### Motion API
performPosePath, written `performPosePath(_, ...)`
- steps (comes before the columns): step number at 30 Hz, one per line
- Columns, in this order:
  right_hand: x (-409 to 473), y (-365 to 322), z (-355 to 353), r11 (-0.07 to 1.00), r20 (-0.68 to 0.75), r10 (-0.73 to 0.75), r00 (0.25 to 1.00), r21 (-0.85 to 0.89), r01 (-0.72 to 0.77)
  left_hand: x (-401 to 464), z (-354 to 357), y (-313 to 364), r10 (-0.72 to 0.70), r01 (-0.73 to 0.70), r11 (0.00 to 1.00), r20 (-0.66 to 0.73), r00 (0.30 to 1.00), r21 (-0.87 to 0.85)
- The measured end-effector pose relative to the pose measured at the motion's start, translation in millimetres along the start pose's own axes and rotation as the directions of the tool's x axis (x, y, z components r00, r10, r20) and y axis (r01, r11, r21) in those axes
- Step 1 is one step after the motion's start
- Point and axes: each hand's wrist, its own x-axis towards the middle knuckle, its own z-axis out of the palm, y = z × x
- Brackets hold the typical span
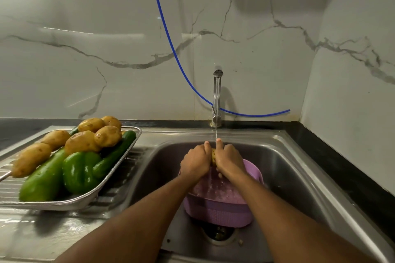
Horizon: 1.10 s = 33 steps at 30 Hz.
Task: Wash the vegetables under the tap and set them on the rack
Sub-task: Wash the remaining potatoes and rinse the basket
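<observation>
Both hands, left (pixel 195 161) and right (pixel 229 161), clamp a potato (pixel 213 157) between them under the tap (pixel 217 100). Wet skin could slip it down into the basket (pixel 252 172) below.

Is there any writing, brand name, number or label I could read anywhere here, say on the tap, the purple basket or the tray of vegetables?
None can be read.
Tap: bare metal, no mark visible.
Purple basket: plain plastic, no label.
Tray and sink: no stamp or print visible.
Wall: only marble veins.
</observation>
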Motion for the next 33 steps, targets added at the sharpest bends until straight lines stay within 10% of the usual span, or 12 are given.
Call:
performPosePath(3, -8.0, 0.2, -10.2, 0.977, -0.106, -0.195, 0.975, -0.107, 0.184, -4.5, -2.0, 4.8, -0.052, 0.051, 0.997, -0.022, 0.998, -0.057)
performPosePath(8, -18.7, -6.3, -26.6, 0.853, -0.437, -0.495, 0.751, -0.082, 0.515, -17.2, -22.8, 17.6, 0.22, -0.254, 0.954, -0.203, 0.954, -0.16)
performPosePath(14, -11.0, 19.7, -22.7, 0.899, 0.099, -0.228, 0.969, -0.36, 0.248, -26.0, -18.3, 4.3, 0.192, -0.316, 0.897, 0.372, 0.908, 0.308)
performPosePath(23, 2.0, 26.3, -35.6, 0.993, 0.159, -0.114, 0.981, 0.012, 0.113, -27.0, -54.0, 26.1, 0.066, -0.025, 0.997, 0.592, 0.803, -0.077)
performPosePath(33, -7.4, 4.9, -32.6, 0.938, 0.363, -0.101, 0.926, 0.345, -0.032, -46.1, -175.0, 31.6, 0.314, -0.425, 0.876, 0.402, 0.86, 0.227)
